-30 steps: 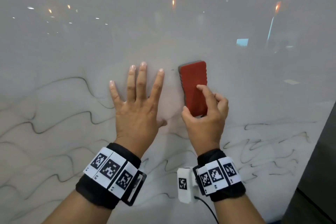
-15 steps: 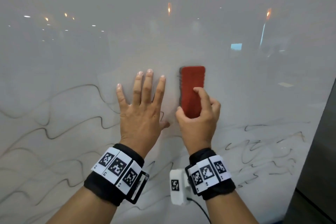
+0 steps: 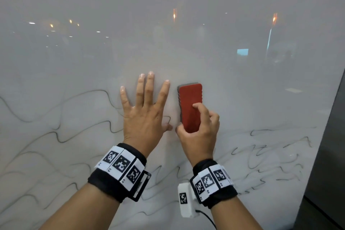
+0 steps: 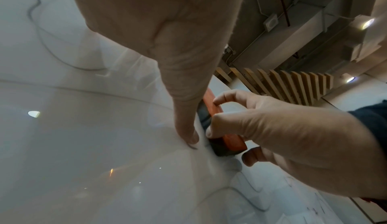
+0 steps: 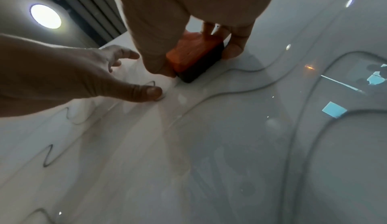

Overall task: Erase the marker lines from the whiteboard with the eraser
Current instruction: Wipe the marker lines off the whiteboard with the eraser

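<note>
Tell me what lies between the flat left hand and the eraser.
Head view: only a narrow strip of whiteboard separates the left hand from the eraser; nothing lies on it.

A: Red eraser (image 3: 190, 106) with a dark felt underside, stood upright and laid flat against the whiteboard (image 3: 186, 33).

B: Yep, and wavy black marker lines (image 3: 61, 136) are left across the lower half; the top's wiped clean.

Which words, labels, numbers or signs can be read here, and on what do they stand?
None can be read.
Wristbands: black-and-white square code markers, with tiny characters too small to read.
Whiteboard: only wavy marker lines, no writing.
Eraser: plain red back.
</note>
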A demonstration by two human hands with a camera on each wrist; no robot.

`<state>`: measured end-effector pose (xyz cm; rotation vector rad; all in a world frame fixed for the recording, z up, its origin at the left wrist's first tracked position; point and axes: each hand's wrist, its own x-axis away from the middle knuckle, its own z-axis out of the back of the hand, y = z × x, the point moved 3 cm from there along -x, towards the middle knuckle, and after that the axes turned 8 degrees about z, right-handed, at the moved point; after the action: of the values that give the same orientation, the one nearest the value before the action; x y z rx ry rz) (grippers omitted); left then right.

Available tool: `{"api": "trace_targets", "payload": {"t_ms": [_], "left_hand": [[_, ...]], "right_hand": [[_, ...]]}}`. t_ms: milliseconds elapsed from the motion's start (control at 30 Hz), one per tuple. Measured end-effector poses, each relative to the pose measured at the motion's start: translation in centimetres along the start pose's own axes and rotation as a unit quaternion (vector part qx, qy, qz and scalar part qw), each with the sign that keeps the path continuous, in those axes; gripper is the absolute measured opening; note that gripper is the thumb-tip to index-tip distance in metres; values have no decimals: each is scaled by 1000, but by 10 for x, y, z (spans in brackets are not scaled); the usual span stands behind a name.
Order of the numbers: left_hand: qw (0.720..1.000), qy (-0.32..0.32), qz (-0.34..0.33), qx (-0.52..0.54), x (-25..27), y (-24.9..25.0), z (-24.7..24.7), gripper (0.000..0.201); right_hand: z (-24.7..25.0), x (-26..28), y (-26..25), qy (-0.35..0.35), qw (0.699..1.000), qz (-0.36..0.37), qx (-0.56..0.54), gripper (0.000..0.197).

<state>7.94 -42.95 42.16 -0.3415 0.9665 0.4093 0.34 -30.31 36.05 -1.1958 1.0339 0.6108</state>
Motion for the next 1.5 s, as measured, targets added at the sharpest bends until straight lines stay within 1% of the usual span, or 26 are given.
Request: {"api": "trace_targets", "payload": {"t_ms": [100, 233, 300, 367, 467, 500, 533, 600, 633, 667, 700, 800, 833, 900, 967, 1000, 1033, 1067, 1167, 1200, 1233, 1300, 1333, 1367, 1400, 1500], "left_hand": [[1000, -8, -1, -3, 0, 0, 1, 127], [1000, -20, -2, 1, 0, 1, 3, 127], [1000, -26, 0, -1, 0, 1, 4, 127], [1000, -26, 2, -3, 0, 1, 3, 127], [1000, -27, 3, 4, -1, 1, 2, 128], [1000, -28, 3, 3, -1, 1, 2, 128], [1000, -28, 2, 1, -1, 1, 2, 129], [1000, -29, 2, -2, 0, 1, 2, 130], [1000, -30, 2, -3, 0, 1, 2, 130], [1000, -28, 2, -2, 0, 1, 2, 130], [1000, -26, 2, -1, 0, 1, 2, 129], [1000, -19, -1, 3, 0, 1, 2, 126], [1000, -19, -2, 4, 0, 0, 2, 125], [1000, -19, -4, 1, 0, -1, 2, 125], [1000, -15, -5, -1, 1, -1, 2, 125], [1000, -13, -5, -2, 1, -1, 1, 125], [1000, -10, -4, -2, 1, -1, 1, 124], [1000, -7, -5, 1, 1, -1, 1, 123], [1000, 14, -10, 16, 2, -2, 0, 115], [1000, 12, -12, 12, 2, -3, 1, 116], [1000, 5, -15, 6, 2, -5, 1, 119], [1000, -7, -21, -6, 2, -7, 1, 125], [1000, -11, -22, -10, 3, -7, 1, 126], [1000, -13, -21, -11, 3, -6, 1, 126], [1000, -12, -20, -11, 3, -6, 1, 125], [1000, -9, -22, -10, 2, -7, 2, 123]], "right_hand": [[5, -5, 0, -22, 1000, 1, 8, 63], [13, -24, 0, 28, 999, -20, 22, 58], [11, -27, -4, 31, 998, -41, 23, 58], [8, -18, -10, 7, 999, -36, 21, 59], [6, -1, -11, -65, 997, 24, 29, 60], [9, -1, -8, -62, 997, 30, 33, 59], [13, -5, -2, -39, 998, 17, 35, 58], [20, -14, 6, 32, 998, -47, 29, 57], [20, -15, 6, 54, 996, -73, 23, 57], [17, -13, 2, 57, 995, -81, 18, 58], [13, -8, -3, 45, 996, -72, 13, 58], [1, 10, -14, -25, 999, -15, 12, 60], [2, 10, -13, -34, 999, -8, 17, 59], [8, 1, -6, 1, 999, -32, 28, 56], [14, -9, 0, 58, 994, -95, 20, 55], [14, -11, 0, 70, 991, -114, 8, 56], [10, -10, -5, 67, 991, -113, -2, 57], [5, -5, -12, 50, 994, -94, -4, 58], [-6, 12, -24, -30, 999, -23, 8, 61], [-4, 11, -21, -28, 999, -20, 13, 60], [1, 6, -14, -4, 999, -30, 17, 58], [14, -5, 1, 70, 994, -87, 13, 56], [17, -8, 6, 88, 990, -114, 4, 55], [16, -8, 7, 88, 988, -124, -3, 56], [12, -6, 3, 73, 991, -112, -4, 57], [0, 10, -11, -3, 1000, -27, 1, 58]]}}
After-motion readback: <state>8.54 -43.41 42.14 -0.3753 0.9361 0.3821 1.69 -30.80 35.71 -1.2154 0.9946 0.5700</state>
